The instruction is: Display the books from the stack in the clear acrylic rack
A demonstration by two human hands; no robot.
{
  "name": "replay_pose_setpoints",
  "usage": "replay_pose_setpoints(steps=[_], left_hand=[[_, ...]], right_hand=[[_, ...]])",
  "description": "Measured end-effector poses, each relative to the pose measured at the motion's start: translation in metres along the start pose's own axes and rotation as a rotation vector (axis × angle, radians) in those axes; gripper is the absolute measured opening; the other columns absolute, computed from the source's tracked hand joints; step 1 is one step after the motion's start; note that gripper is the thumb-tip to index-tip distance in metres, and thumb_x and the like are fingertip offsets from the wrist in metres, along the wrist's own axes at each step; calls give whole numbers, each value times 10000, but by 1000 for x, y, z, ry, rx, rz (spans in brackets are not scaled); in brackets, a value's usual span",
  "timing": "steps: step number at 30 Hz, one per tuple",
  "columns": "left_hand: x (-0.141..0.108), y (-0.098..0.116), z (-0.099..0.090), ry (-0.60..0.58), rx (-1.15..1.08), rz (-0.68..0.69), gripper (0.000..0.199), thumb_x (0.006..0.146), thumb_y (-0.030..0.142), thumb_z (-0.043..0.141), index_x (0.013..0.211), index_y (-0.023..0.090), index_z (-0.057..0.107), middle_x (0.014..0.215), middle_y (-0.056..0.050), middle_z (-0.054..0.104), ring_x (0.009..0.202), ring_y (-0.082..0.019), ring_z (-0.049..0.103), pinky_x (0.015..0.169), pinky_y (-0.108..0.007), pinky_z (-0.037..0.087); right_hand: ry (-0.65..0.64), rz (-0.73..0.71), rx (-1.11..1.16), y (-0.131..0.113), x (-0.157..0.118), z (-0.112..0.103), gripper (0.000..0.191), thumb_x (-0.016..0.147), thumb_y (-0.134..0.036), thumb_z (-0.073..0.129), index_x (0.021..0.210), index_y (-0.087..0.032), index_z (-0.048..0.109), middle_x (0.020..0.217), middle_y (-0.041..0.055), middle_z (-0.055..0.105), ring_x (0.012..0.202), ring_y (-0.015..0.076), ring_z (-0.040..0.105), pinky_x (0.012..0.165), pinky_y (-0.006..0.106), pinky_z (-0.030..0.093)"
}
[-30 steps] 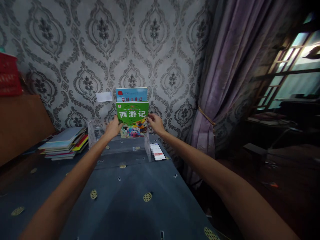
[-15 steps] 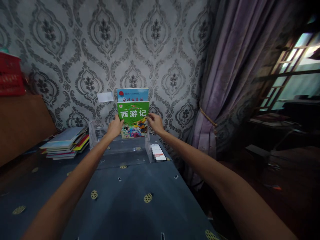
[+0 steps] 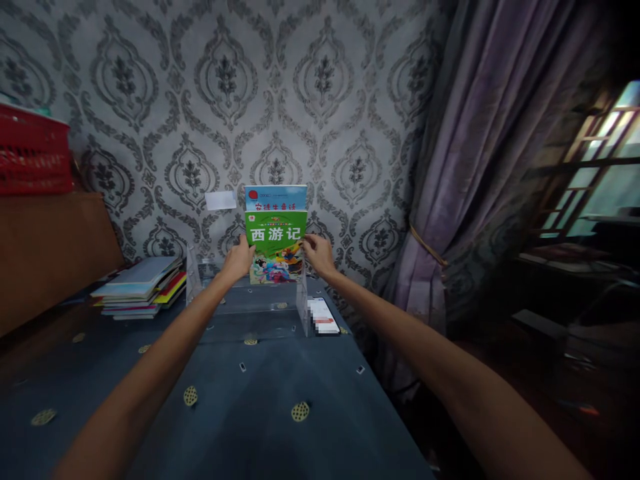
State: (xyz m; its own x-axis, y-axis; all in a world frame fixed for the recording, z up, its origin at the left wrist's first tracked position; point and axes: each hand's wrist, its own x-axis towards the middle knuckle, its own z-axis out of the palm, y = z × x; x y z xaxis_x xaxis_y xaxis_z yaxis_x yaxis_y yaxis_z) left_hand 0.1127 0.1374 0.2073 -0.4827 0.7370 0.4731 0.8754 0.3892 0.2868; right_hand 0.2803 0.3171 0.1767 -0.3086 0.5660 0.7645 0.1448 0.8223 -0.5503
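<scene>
Surface: a long table with a dark blue cloth [image 3: 225, 373], printed with yellow pineapple-like motifs and small pale rectangles, runs up to the wall. Near its far end stands a clear, see-through plastic rack [image 3: 303, 307] with upright side panels. The green paperback picture book [image 3: 277, 250], with white Chinese characters and colourful figures on its cover, is upright at the rear of the rack; whether its lower edge rests there cannot be told. A light blue paperback book [image 3: 276, 195] with red lettering shows upright behind it, its top edge higher.

Hands: the left hand [image 3: 240, 259] grips the green book's left edge, fingers closed on it. The right hand [image 3: 319, 255] grips the right edge between thumb and bent fingers.

Adjacent items: a lit smartphone [image 3: 326, 317] lies face up just outside the rack's right panel. An uneven stack of thin, multicoloured books [image 3: 140, 283] lies near the left panel. Further left, a red slatted plastic basket [image 3: 35, 157] sits on a brown box-like piece [image 3: 55, 260].

Room: grey damask-patterned wallpaper [image 3: 275, 93] carries a small blank white rectangle [image 3: 221, 200]. To the right hangs a purple curtain [image 3: 465, 147], gathered by a tan cord [image 3: 427, 247]; beyond it, a window with a wooden lattice [image 3: 595, 160] admits light. The lower right area is dark and indistinct.
</scene>
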Motion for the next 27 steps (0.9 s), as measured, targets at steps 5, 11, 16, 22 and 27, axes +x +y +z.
replay_pose_setpoints(steps=[5,11,16,22,27], left_hand=[[2,-5,3,-5,-16,23,323,1020,317,385,1277,134,453,1094,-222,727,1083,-356,701,886,-406,514],[3,-9,5,-10,-18,43,332,1018,318,385,1282,128,453,1089,-212,729,1084,-344,703,886,-394,516],[2,-9,5,-4,-23,54,331,1013,311,391,1285,135,458,1072,-200,734,1068,-339,706,884,-400,517],[2,-8,4,33,-8,54,305,1005,327,423,1235,141,494,1070,-191,718,1052,-350,694,867,-416,517],[4,-6,2,123,15,61,283,985,335,479,1180,137,536,1256,-213,618,1203,-350,595,968,-433,478]], right_hand=[[3,-3,-14,-1,-5,-2,355,835,-286,547,1085,-124,740,952,123,776,868,271,702,852,408,546],[15,-12,29,-2,-4,0,303,840,-328,575,1051,-162,715,951,105,769,857,248,693,839,386,539],[52,-27,96,-6,5,1,375,815,-330,602,1138,-149,664,1050,125,748,924,264,684,897,418,522],[67,15,205,-8,23,6,396,769,-447,685,1043,-161,695,1014,110,757,934,275,678,896,420,518],[42,79,321,-3,30,14,393,769,-487,668,982,-160,712,963,88,779,884,253,691,833,380,543]])
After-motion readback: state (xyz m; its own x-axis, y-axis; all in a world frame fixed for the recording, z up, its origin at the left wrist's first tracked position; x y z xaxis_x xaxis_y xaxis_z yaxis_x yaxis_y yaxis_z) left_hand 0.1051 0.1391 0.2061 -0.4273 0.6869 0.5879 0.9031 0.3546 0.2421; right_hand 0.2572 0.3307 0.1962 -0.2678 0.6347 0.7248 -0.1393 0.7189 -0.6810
